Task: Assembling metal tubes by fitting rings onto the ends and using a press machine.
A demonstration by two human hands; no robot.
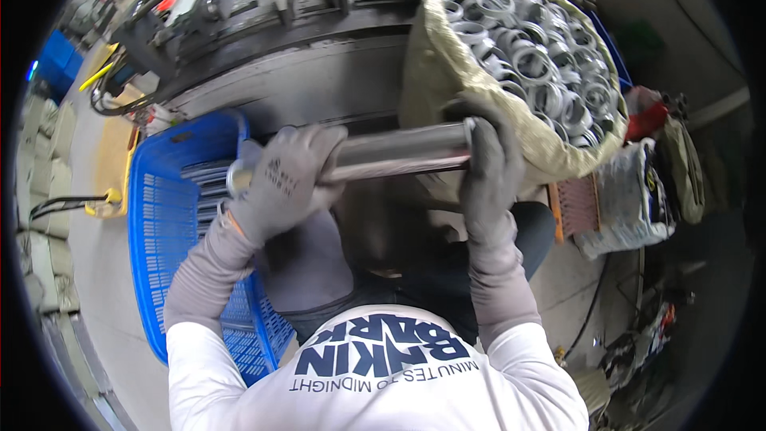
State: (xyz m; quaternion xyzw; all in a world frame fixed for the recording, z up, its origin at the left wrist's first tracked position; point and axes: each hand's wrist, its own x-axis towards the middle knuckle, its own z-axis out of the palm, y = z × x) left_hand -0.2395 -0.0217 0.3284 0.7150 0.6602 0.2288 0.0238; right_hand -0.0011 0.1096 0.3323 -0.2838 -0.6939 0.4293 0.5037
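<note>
Metal tube piece point(400, 152) is up in front of me, between my two gloved hands, clear of basket and sack. Long axis runs left to right, close to level, right end a touch farther off. My left hand point(289, 175) is closed around it toward the left; a short end pokes out past that grip, on the basket side. Most of the length lies to the right of my left fist, bare up to my right hand point(493, 161), which is set against the right end. Can't tell if those right fingers curl round it or just press; blurred. Single tube or several side by side, also can't tell. Left hand is nearer the blue basket point(145, 199), near left, with long dark pieces point(209, 179) inside; right hand is nearer the sack point(437, 72) of metal rings point(533, 64), far right.
</note>
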